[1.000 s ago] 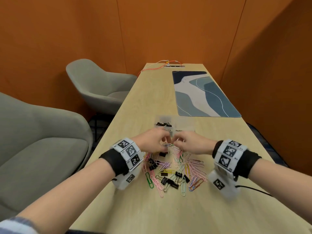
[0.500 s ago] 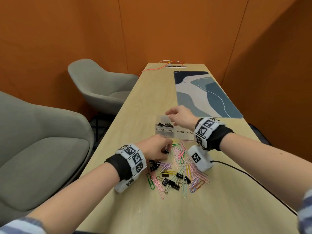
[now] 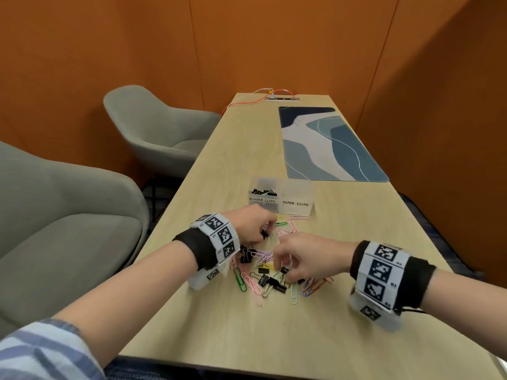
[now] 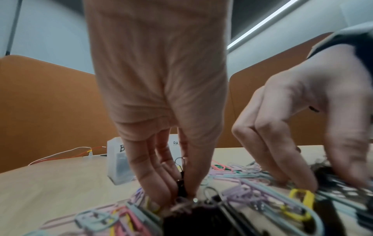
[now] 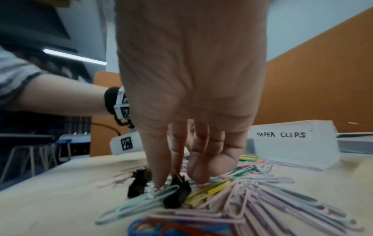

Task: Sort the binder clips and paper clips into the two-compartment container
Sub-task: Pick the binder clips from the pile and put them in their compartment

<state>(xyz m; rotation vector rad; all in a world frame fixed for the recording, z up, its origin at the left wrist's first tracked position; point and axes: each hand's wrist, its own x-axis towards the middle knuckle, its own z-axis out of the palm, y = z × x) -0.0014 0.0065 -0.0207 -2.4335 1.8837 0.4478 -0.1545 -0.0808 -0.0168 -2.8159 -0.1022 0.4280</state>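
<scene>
A clear two-compartment container stands on the table beyond the pile. Its left half, labelled BINDER CLIPS, holds several black binder clips; the right half is labelled PAPER CLIPS. A mixed pile of coloured paper clips and black binder clips lies in front of it. My left hand pinches a black binder clip at the pile's far left. My right hand reaches down into the pile's near right, thumb and fingers closing round another black binder clip.
A blue patterned mat lies further back on the right of the table. An orange cable and power strip sit at the far end. Two grey chairs stand to the left. Orange walls surround the table.
My right hand came back from over the binder-clip compartment down to the near right of the pile. My left hand stayed at the pile's far left, still pinching there.
</scene>
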